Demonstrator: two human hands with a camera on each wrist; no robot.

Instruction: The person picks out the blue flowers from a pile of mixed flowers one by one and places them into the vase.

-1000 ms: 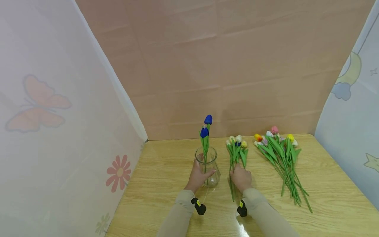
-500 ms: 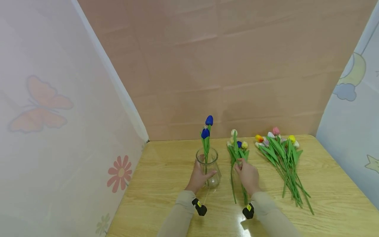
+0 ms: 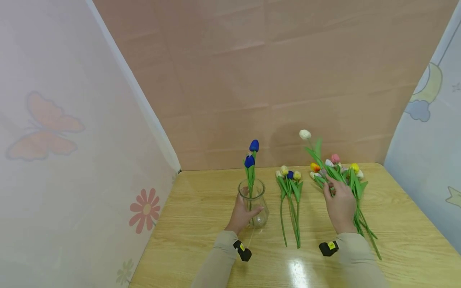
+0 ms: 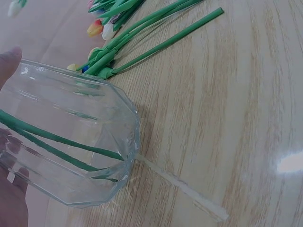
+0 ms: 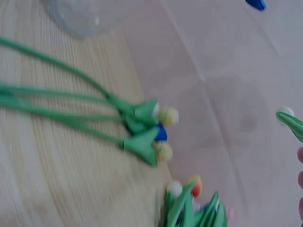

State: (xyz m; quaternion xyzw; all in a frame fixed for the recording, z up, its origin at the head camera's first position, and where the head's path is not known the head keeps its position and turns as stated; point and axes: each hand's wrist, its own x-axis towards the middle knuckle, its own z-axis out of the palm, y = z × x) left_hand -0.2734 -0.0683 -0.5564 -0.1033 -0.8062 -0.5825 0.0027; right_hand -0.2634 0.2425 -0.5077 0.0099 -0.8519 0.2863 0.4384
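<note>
My left hand (image 3: 239, 216) grips the side of a clear glass vase (image 3: 261, 218) standing on the table. Two blue tulips (image 3: 249, 161) stand in it, their green stems (image 4: 61, 140) reaching the bottom in the left wrist view. My right hand (image 3: 340, 205) pinches a white tulip (image 3: 305, 134) by its stem. The flower head is raised and leans left, above the table's back edge. Below and behind that hand, a mixed bunch of tulips (image 3: 354, 186) lies on the table, overlapped by the held one. In the right wrist view, only fingertips (image 5: 301, 179) show at the right edge.
Between the vase and the mixed bunch lies a smaller group of tulips (image 3: 289, 192), pale yellow and blue, stems toward me. The wooden table (image 3: 194, 208) ends at a brown backdrop (image 3: 216, 120). A pale strip (image 4: 189, 191) lies on the table near the vase's base.
My right hand has lifted a white tulip out of the smaller group and carried it right, over to the mixed bunch. The left hand and the vase have stayed in place.
</note>
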